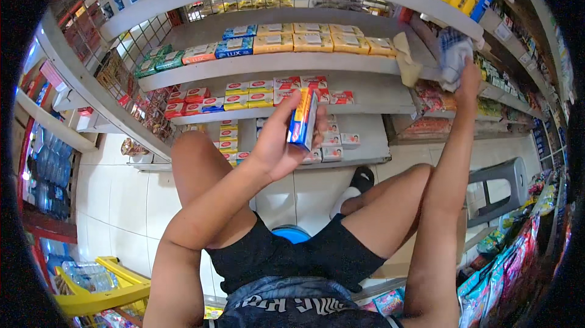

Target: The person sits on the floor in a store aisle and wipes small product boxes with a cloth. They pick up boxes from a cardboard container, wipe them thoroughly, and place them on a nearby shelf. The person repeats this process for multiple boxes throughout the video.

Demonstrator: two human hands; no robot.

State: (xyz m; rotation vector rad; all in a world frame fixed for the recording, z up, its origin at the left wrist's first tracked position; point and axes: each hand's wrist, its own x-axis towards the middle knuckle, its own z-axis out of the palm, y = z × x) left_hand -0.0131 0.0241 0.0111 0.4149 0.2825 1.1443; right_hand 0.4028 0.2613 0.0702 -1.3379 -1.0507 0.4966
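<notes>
My left hand (pixel 273 147) grips a blue, yellow and white boxed bar of soap (pixel 300 122) in front of the middle shelves. Off to the right, my right hand (pixel 468 79) is closed around a crumpled blue-and-white cloth (pixel 452 58) at the shelf corner. Between the two, a pale yellow cloth (pixel 406 60) drapes over the front edge of the upper shelf (pixel 283 66). On that shelf stand yellow Lux soap packs (pixel 313 42), with blue, orange and green packs to their left. Red and yellow soap boxes (pixel 249 99) are stacked on the shelf below.
A grey plastic stool (pixel 500 186) stands on the tiled floor to my right. Behind it hang colourful packets (pixel 502 255). Water bottles (pixel 50 168) fill a rack at left, above a yellow plastic frame (pixel 105 291). A blue round seat (pixel 291 234) shows between my legs.
</notes>
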